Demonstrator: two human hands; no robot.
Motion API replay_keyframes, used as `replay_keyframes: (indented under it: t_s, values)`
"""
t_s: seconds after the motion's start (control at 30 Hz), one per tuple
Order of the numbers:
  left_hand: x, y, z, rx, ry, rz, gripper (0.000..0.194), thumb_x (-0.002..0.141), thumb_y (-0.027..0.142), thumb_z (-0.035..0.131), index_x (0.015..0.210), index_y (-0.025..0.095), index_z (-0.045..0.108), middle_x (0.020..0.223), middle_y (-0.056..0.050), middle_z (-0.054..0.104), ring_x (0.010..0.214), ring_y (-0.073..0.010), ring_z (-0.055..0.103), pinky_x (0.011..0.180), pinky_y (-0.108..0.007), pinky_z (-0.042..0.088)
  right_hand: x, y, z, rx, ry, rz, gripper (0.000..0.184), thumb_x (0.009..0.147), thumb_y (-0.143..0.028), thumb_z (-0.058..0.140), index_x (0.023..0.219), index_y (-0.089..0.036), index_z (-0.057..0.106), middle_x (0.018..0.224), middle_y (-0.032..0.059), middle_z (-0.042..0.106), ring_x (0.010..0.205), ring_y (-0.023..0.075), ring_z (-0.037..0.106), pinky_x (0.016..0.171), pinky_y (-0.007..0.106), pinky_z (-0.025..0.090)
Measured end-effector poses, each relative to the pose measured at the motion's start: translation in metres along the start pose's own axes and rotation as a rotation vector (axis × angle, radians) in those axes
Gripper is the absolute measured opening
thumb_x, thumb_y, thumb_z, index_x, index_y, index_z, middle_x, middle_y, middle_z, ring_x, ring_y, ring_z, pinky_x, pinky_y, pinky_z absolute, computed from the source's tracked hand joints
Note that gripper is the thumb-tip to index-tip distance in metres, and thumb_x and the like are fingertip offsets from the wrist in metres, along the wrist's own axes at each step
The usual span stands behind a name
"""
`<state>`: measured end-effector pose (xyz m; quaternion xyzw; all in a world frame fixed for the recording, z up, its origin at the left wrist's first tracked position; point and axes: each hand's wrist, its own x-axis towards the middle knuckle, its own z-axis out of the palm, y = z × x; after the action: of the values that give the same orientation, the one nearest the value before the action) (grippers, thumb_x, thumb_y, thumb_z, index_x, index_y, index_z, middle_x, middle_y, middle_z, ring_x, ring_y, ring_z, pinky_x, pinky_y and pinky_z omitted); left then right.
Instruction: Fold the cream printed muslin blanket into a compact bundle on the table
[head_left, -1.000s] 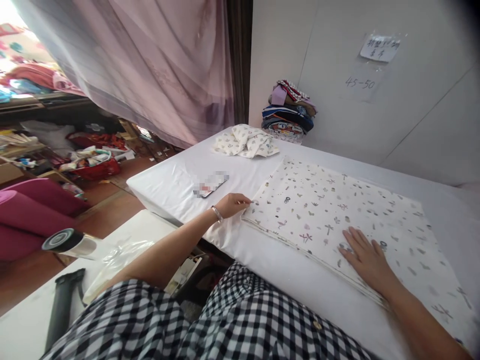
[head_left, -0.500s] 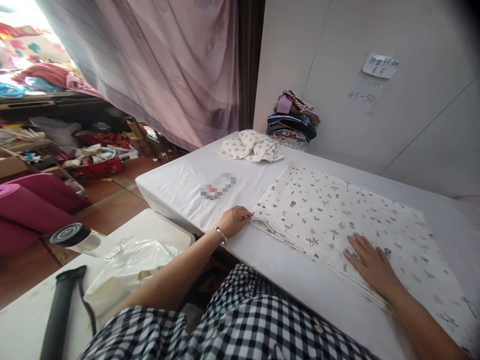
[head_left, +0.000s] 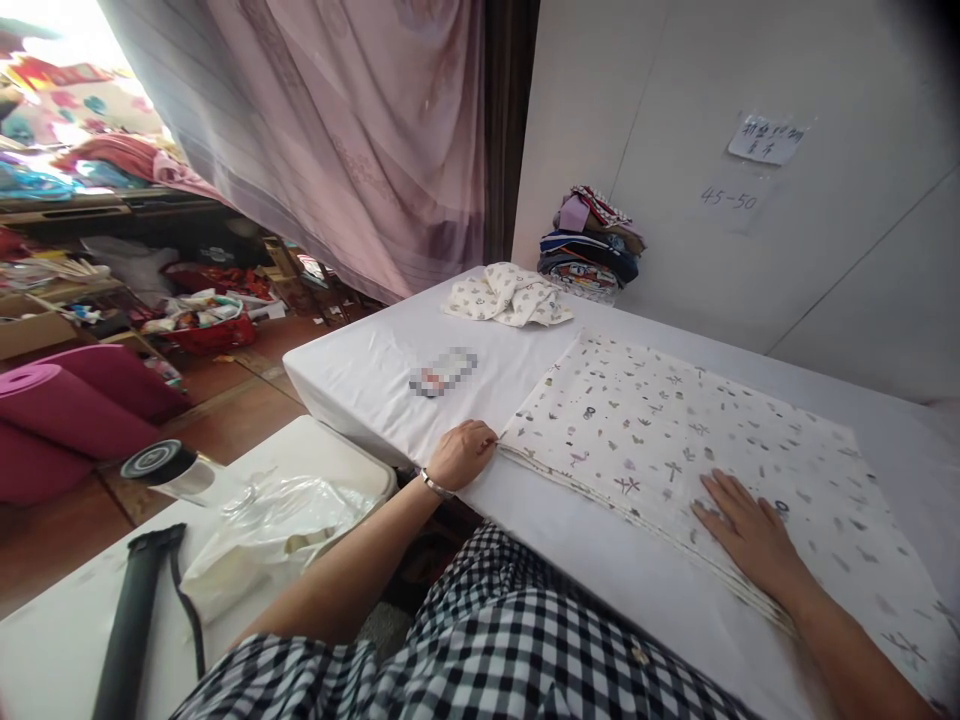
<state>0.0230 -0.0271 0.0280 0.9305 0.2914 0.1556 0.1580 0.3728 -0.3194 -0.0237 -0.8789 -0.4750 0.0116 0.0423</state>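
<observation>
A folded white cloth (head_left: pixel 645 420) printed with small plants and animals lies flat on the white-covered table (head_left: pixel 352 370). At its near left corner, my left hand (head_left: pixel 463 455) is closed, the fingertips pinching the layered edge. My right hand (head_left: pixel 742 525) rests palm down on top of the cloth near its front edge, fingers spread. Behind it, a crumpled piece of similar printed cloth (head_left: pixel 510 295) sits at the table's far side. A blurred-out flat object (head_left: pixel 444 372) lies on the table beyond my left hand.
A pile of folded fabrics (head_left: pixel 589 245) stands by the wall. On the lower white table at left are a clear jar with a black lid (head_left: pixel 169 470), a plastic bag (head_left: pixel 292 520) and a dark tube-shaped object (head_left: pixel 135 620). Pink rolls (head_left: pixel 45 430) stand on the floor.
The folded layers at the near left corner now lie flatter and closer together under my left fingers. My right hand stays at the same spot on the cloth. The view has shifted slightly.
</observation>
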Motion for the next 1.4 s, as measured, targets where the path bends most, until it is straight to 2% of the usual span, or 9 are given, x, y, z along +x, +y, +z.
replay_keyframes:
  t_s: [0.23, 0.37, 0.63, 0.87, 0.97, 1.07, 1.17, 1.3, 1.4]
  values:
    - [0.003, 0.005, 0.001, -0.097, -0.041, -0.049, 0.036, 0.074, 0.026, 0.051, 0.109, 0.025, 0.058, 0.099, -0.002, 0.062, 0.090, -0.0176, 0.056, 0.082, -0.028, 0.044, -0.001, 0.002, 0.001, 0.005, -0.001, -0.013, 0.065, 0.086, -0.061, 0.021, 0.140, -0.025, 0.029, 0.148, 0.0007, 0.017, 0.135, 0.0250, 0.017, 0.109, 0.050, 0.018]
    - [0.010, 0.007, 0.002, -0.096, -0.051, -0.100, 0.025, 0.078, 0.031, 0.048, 0.097, 0.024, 0.062, 0.092, -0.002, 0.062, 0.084, -0.0163, 0.057, 0.074, -0.027, 0.045, -0.001, 0.001, 0.001, 0.001, 0.011, -0.006, 0.064, 0.086, -0.060, 0.020, 0.139, -0.025, 0.031, 0.148, 0.0003, 0.019, 0.135, 0.0248, 0.016, 0.110, 0.049, 0.017]
    - [0.007, 0.010, 0.007, 0.032, 0.029, -0.113, 0.015, 0.072, 0.016, 0.045, 0.084, 0.022, 0.052, 0.081, 0.000, 0.059, 0.075, -0.0151, 0.055, 0.069, -0.027, 0.041, -0.001, -0.007, -0.004, 0.042, -0.012, 0.010, 0.064, 0.085, -0.062, 0.022, 0.138, -0.027, 0.033, 0.148, -0.0009, 0.017, 0.135, 0.0252, 0.015, 0.110, 0.050, 0.016]
    - [0.006, 0.010, -0.003, 0.081, -0.058, -0.068, 0.019, 0.072, 0.014, 0.043, 0.086, 0.022, 0.051, 0.086, -0.002, 0.060, 0.080, -0.0177, 0.057, 0.072, -0.030, 0.042, -0.001, -0.011, -0.007, 0.050, -0.044, 0.026, 0.067, 0.085, -0.064, 0.022, 0.138, -0.026, 0.032, 0.148, -0.0016, 0.014, 0.135, 0.0247, 0.014, 0.110, 0.049, 0.014]
    - [0.020, 0.011, -0.017, 0.010, -0.122, -0.029, 0.027, 0.069, 0.011, 0.043, 0.089, 0.024, 0.055, 0.096, -0.002, 0.061, 0.088, -0.0178, 0.058, 0.076, -0.030, 0.044, 0.000, -0.009, -0.004, 0.059, -0.029, 0.022, 0.065, 0.085, -0.064, 0.023, 0.139, -0.028, 0.031, 0.148, -0.0028, 0.014, 0.135, 0.0248, 0.014, 0.111, 0.049, 0.013]
    - [0.048, 0.021, -0.023, -0.072, -0.062, 0.084, 0.031, 0.077, 0.018, 0.042, 0.104, 0.025, 0.056, 0.118, -0.002, 0.057, 0.104, -0.0179, 0.054, 0.089, -0.030, 0.042, 0.001, -0.009, -0.001, 0.069, -0.020, 0.025, 0.065, 0.085, -0.064, 0.023, 0.139, -0.028, 0.030, 0.148, -0.0029, 0.014, 0.135, 0.0250, 0.014, 0.111, 0.049, 0.014]
    - [0.078, 0.034, -0.007, -0.008, -0.028, 0.178, 0.042, 0.085, 0.040, 0.040, 0.122, 0.022, 0.048, 0.138, -0.005, 0.040, 0.128, -0.0222, 0.034, 0.105, -0.038, 0.029, 0.001, -0.011, -0.005, 0.074, -0.038, 0.029, 0.067, 0.085, -0.064, 0.022, 0.140, -0.027, 0.029, 0.148, -0.0013, 0.013, 0.135, 0.0254, 0.014, 0.110, 0.050, 0.013]
    - [0.097, 0.035, 0.032, 0.122, -0.243, 0.154, 0.061, 0.084, 0.055, 0.036, 0.134, 0.020, 0.035, 0.147, -0.008, 0.023, 0.136, -0.0258, 0.015, 0.109, -0.048, 0.015, -0.001, -0.019, -0.015, 0.069, -0.092, 0.039, 0.070, 0.085, -0.065, 0.019, 0.141, -0.024, 0.027, 0.149, -0.0006, 0.009, 0.136, 0.0233, 0.008, 0.111, 0.048, 0.010]
    - [0.099, 0.025, 0.048, 0.136, -0.285, 0.141, 0.063, 0.085, 0.058, 0.031, 0.137, 0.023, 0.030, 0.149, -0.006, 0.018, 0.137, -0.0247, 0.011, 0.109, -0.049, 0.011, -0.002, -0.022, -0.021, 0.062, -0.092, 0.031, 0.069, 0.085, -0.064, 0.018, 0.140, -0.023, 0.029, 0.149, 0.0003, 0.011, 0.136, 0.0241, 0.008, 0.110, 0.048, 0.010]
